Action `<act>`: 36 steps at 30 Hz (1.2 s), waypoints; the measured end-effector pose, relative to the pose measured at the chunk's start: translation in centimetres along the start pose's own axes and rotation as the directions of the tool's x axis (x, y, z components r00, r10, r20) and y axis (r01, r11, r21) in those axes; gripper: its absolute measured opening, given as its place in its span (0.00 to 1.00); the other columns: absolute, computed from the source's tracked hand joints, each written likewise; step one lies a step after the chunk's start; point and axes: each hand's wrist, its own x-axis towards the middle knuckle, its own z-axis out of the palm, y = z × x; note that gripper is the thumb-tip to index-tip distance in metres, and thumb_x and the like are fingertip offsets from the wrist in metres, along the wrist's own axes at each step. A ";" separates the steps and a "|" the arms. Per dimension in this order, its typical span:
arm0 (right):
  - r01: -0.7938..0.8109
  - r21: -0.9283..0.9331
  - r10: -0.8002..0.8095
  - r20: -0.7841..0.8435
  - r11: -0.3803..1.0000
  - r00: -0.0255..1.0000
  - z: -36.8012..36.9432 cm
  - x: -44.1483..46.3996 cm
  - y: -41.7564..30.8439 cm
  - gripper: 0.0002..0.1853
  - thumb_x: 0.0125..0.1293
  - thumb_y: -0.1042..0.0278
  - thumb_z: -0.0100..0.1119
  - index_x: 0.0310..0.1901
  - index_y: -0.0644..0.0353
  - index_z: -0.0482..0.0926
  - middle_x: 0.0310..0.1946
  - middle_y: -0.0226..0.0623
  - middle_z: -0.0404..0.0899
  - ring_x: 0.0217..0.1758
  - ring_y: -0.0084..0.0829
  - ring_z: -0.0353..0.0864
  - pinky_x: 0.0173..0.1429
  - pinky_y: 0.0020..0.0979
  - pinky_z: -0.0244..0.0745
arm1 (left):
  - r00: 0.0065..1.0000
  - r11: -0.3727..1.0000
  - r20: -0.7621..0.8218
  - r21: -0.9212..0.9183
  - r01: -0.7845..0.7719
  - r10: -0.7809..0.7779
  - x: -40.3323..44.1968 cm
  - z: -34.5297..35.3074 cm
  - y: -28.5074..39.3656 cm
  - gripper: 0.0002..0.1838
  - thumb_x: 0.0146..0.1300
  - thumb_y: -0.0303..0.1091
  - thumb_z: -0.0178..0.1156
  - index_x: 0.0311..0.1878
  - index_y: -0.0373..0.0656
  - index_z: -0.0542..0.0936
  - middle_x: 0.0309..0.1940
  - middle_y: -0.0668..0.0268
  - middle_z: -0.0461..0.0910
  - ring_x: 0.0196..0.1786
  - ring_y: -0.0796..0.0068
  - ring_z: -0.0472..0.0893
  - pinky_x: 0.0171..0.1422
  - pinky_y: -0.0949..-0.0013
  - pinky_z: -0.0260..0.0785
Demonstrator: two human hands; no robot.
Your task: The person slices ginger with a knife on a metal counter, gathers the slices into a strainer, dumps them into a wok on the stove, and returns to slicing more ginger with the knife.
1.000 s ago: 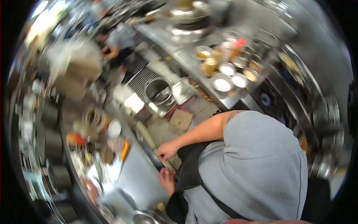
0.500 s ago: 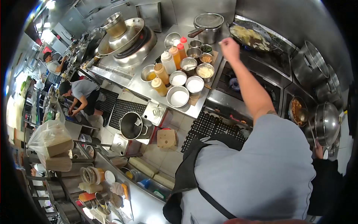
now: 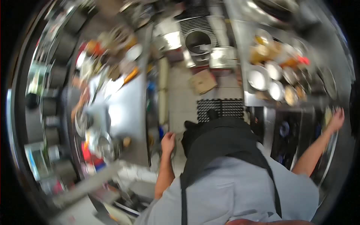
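My left hand (image 3: 168, 142) hangs beside the left counter's edge, above the floor. Its fingers are curled closed and nothing shows in them. My right hand (image 3: 337, 120) is stretched out over the pan (image 3: 327, 115) at the far right, on the stove (image 3: 290, 140). Its fingers are drawn together; blur hides whatever they may hold. Left of this hand, bowls of white contents (image 3: 258, 77) and sauce bottles (image 3: 261, 53) stand on the right counter.
The left counter (image 3: 129, 112) bears an orange-handled knife (image 3: 130, 75) and containers. Another person's hands (image 3: 84, 96) are at its far side. A large pot (image 3: 198, 42), a cardboard piece (image 3: 203, 81) and a black mat (image 3: 234, 108) lie ahead.
The view has swung round twice. My right hand has gone from beside my left hand to above the counter and stove, then over the pan. My left hand has come back into view.
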 end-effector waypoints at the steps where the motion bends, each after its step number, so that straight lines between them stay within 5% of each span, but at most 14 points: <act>1: 0.020 0.231 -0.032 0.050 0.973 0.998 3.2 0.0 0.6 0.20 0.75 0.63 0.59 0.62 0.66 0.76 0.52 0.42 0.84 0.48 0.29 0.85 0.51 0.28 0.80 | 0.999 0.999 -0.048 -0.030 0.010 -0.012 -0.9 0.0 0.4 0.18 0.67 0.41 0.62 0.50 0.34 0.82 0.42 0.51 0.86 0.48 0.58 0.86 0.55 0.60 0.75; 6: 0.159 0.366 -0.311 0.408 0.917 0.858 17.5 -14.0 -17.5 0.18 0.76 0.64 0.58 0.61 0.66 0.77 0.51 0.38 0.83 0.48 0.24 0.82 0.54 0.26 0.76 | 0.964 0.982 -0.259 -0.187 0.011 -0.060 -3.5 -2.0 -0.1 0.17 0.66 0.38 0.64 0.51 0.35 0.82 0.42 0.51 0.86 0.44 0.58 0.87 0.51 0.60 0.77; 10: 0.034 0.581 -0.516 0.693 0.813 0.504 26.1 -27.2 -26.5 0.12 0.76 0.69 0.56 0.55 0.65 0.80 0.43 0.32 0.82 0.45 0.22 0.79 0.52 0.25 0.75 | 0.849 0.977 -0.503 -0.200 0.069 -0.163 -4.5 -4.9 -3.1 0.17 0.66 0.38 0.64 0.52 0.36 0.82 0.42 0.51 0.86 0.44 0.57 0.86 0.51 0.60 0.77; 12: 0.028 0.514 -0.503 0.824 0.857 0.261 28.5 -35.1 -30.5 0.09 0.73 0.71 0.58 0.50 0.63 0.81 0.42 0.31 0.82 0.45 0.23 0.79 0.52 0.26 0.74 | 0.748 0.977 -0.641 -0.207 0.044 -0.169 -4.6 -6.9 -4.7 0.17 0.66 0.37 0.64 0.53 0.37 0.82 0.42 0.52 0.85 0.43 0.56 0.85 0.51 0.59 0.76; 13: 0.204 0.563 -0.595 0.789 0.801 0.154 28.2 -39.5 -34.1 0.08 0.70 0.71 0.60 0.47 0.63 0.80 0.38 0.33 0.82 0.42 0.22 0.79 0.48 0.26 0.75 | 0.689 0.979 -0.704 -0.203 0.034 -0.170 -4.5 -8.1 -5.7 0.18 0.65 0.37 0.64 0.54 0.38 0.81 0.42 0.52 0.85 0.43 0.55 0.84 0.50 0.59 0.75; 15: 0.201 0.584 -0.589 0.807 0.786 -0.044 29.4 -47.3 -37.3 0.09 0.68 0.70 0.63 0.45 0.65 0.80 0.33 0.39 0.82 0.36 0.25 0.80 0.45 0.29 0.77 | 0.573 0.974 -0.790 -0.217 0.070 -0.217 -2.9 -10.7 -8.1 0.20 0.65 0.36 0.65 0.57 0.38 0.80 0.42 0.53 0.83 0.45 0.55 0.82 0.52 0.58 0.74; 17: 0.111 0.652 -0.607 0.745 0.750 -0.277 28.2 -53.8 -41.6 0.11 0.67 0.69 0.62 0.47 0.66 0.80 0.39 0.43 0.85 0.43 0.35 0.85 0.49 0.34 0.79 | 0.575 0.960 -0.773 -0.264 0.090 -0.267 -2.2 -14.5 -6.3 0.23 0.64 0.35 0.66 0.60 0.37 0.78 0.48 0.51 0.82 0.49 0.53 0.81 0.54 0.57 0.74; 20: 0.215 0.792 -0.614 0.587 0.572 -0.527 29.8 -60.9 -44.7 0.17 0.66 0.65 0.63 0.52 0.65 0.80 0.47 0.50 0.83 0.53 0.46 0.83 0.59 0.40 0.76 | 0.512 0.990 -0.859 0.040 0.135 -0.035 0.4 -18.0 -4.3 0.25 0.64 0.37 0.65 0.62 0.37 0.76 0.56 0.49 0.78 0.55 0.50 0.79 0.59 0.53 0.72; 22: 0.188 0.833 -0.622 0.520 0.520 -0.585 30.5 -64.7 -46.5 0.18 0.65 0.63 0.63 0.53 0.64 0.80 0.50 0.52 0.82 0.57 0.50 0.79 0.65 0.43 0.72 | 0.475 0.931 -0.876 0.240 0.275 0.085 2.6 -18.6 -3.9 0.26 0.65 0.37 0.65 0.64 0.37 0.75 0.61 0.46 0.77 0.58 0.49 0.78 0.62 0.53 0.71; 25: 0.180 0.890 -0.659 0.434 0.418 -0.614 33.3 -69.2 -49.6 0.19 0.65 0.63 0.62 0.55 0.63 0.79 0.53 0.51 0.80 0.62 0.51 0.75 0.68 0.44 0.70 | 0.608 0.904 -0.794 0.262 0.339 0.002 5.6 -18.1 -7.8 0.26 0.65 0.38 0.65 0.63 0.37 0.76 0.56 0.47 0.79 0.57 0.48 0.80 0.62 0.54 0.72; 28: 0.241 0.914 -0.732 0.406 0.327 -0.547 37.7 -73.3 -52.3 0.20 0.64 0.65 0.62 0.56 0.61 0.79 0.58 0.50 0.76 0.66 0.51 0.72 0.70 0.44 0.69 | 0.619 0.965 -0.742 -0.167 0.202 -0.258 6.5 -17.4 -5.8 0.22 0.60 0.36 0.68 0.56 0.38 0.79 0.52 0.48 0.79 0.54 0.46 0.79 0.63 0.49 0.70; 31: 0.393 0.895 -0.783 0.395 0.211 -0.480 42.3 -77.2 -54.7 0.21 0.61 0.67 0.63 0.57 0.60 0.78 0.60 0.50 0.74 0.67 0.50 0.71 0.69 0.44 0.69 | 0.712 0.845 -0.594 -0.534 -0.003 -0.373 10.2 -16.7 -2.4 0.20 0.59 0.36 0.69 0.52 0.38 0.80 0.48 0.51 0.81 0.51 0.47 0.80 0.62 0.50 0.71; 34: 0.523 0.852 -0.826 0.287 -0.011 -0.485 46.9 -80.6 -57.0 0.21 0.60 0.68 0.62 0.56 0.58 0.76 0.59 0.50 0.74 0.65 0.46 0.72 0.67 0.44 0.70 | 0.747 0.890 -0.632 -0.438 -0.127 -0.205 14.5 -17.5 4.7 0.21 0.59 0.40 0.71 0.52 0.39 0.80 0.46 0.55 0.82 0.49 0.49 0.79 0.62 0.51 0.70; 36: 0.562 0.811 -0.832 0.193 -0.163 -0.520 49.2 -82.3 -57.4 0.18 0.61 0.68 0.60 0.54 0.57 0.76 0.55 0.49 0.77 0.62 0.43 0.74 0.64 0.43 0.72 | 0.697 0.986 -0.715 -0.067 -0.151 0.058 18.1 -17.4 6.1 0.23 0.61 0.43 0.70 0.54 0.39 0.79 0.47 0.54 0.82 0.52 0.51 0.79 0.63 0.53 0.69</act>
